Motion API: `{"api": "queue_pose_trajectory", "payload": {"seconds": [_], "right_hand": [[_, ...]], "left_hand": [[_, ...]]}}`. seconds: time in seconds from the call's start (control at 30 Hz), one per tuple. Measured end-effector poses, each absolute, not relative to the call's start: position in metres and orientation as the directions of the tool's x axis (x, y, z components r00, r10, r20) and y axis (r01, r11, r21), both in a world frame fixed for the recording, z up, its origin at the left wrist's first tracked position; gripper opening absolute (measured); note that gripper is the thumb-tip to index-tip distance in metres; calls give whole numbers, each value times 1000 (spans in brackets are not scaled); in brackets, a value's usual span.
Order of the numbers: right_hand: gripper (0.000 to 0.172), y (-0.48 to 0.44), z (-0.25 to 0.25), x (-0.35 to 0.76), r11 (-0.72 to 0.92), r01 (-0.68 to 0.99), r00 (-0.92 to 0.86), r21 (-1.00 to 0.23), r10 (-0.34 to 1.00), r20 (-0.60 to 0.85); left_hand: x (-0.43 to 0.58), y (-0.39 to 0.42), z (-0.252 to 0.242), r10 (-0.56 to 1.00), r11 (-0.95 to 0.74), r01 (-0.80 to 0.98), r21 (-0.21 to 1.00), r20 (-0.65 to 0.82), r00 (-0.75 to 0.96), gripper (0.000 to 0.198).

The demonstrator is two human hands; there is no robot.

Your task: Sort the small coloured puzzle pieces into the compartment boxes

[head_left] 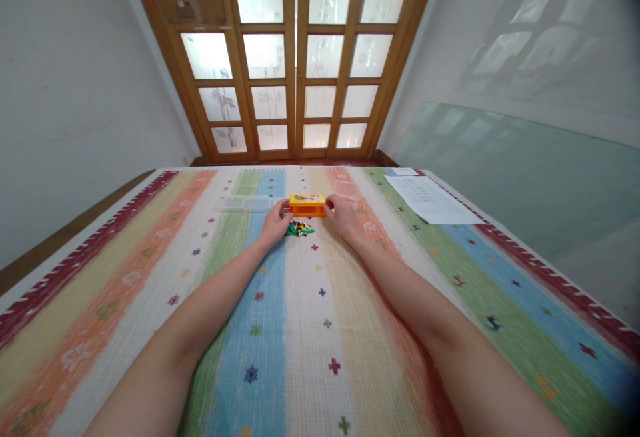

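Both my arms reach far out over a striped cloth. My left hand and my right hand grip the two ends of a small orange box, held just above the cloth. Fingers of both hands are curled around its sides. A little heap of small coloured pieces, green, yellow and dark, lies on the cloth right under the box, between my hands.
A clear plastic lid or tray lies left of the box. A printed sheet of paper rests at the far right of the cloth. Wooden glazed doors stand beyond the far edge, walls on both sides.
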State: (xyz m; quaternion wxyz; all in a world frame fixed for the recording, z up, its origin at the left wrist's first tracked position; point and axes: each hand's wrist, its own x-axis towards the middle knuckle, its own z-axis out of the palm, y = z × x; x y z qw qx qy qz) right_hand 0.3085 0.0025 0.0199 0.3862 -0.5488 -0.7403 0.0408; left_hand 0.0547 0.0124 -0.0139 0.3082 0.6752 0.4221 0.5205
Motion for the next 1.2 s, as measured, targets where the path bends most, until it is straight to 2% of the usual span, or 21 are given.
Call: {"api": "queue_pose_trajectory", "payload": {"seconds": [0.1, 0.2, 0.33, 0.47, 0.57, 0.7, 0.9, 1.07, 1.2], "right_hand": [[15, 7, 20, 310, 430, 667, -45, -609, 838, 543], [21, 14, 23, 310, 404, 565, 51, -720, 853, 519], [28, 24, 34, 308, 430, 482, -3, -763, 872, 490], [39, 29, 45, 307, 472, 575, -123, -668, 857, 500], [43, 29, 45, 311, 447, 683, -136, -578, 855, 501], [38, 28, 32, 326, 412, 748, -110, -520, 850, 515], [36, 23, 12, 347, 275, 848, -90, -453, 917, 388], [26, 19, 7, 351, 322, 886, -197, -334, 913, 357], [24, 19, 3, 348, 366, 875, -234, -316, 893, 384]], "left_hand": [[53, 12, -13, 897, -441, 260, 859, 433, 90, 36], [51, 7, -10, 895, -443, 363, 820, 430, 120, 27], [50, -3, -2, 875, -477, 527, 703, 432, 217, 28], [51, -10, 4, 870, -487, 595, 639, 417, 264, 30], [51, -12, 8, 865, -497, 617, 611, 407, 294, 30], [51, -12, 10, 855, -514, 629, 584, 402, 327, 27], [50, -10, 7, 834, -550, 610, 571, 420, 358, 25], [50, -12, 9, 804, -591, 600, 539, 447, 391, 24], [51, -13, 13, 817, -564, 667, 487, 447, 365, 23]]}}
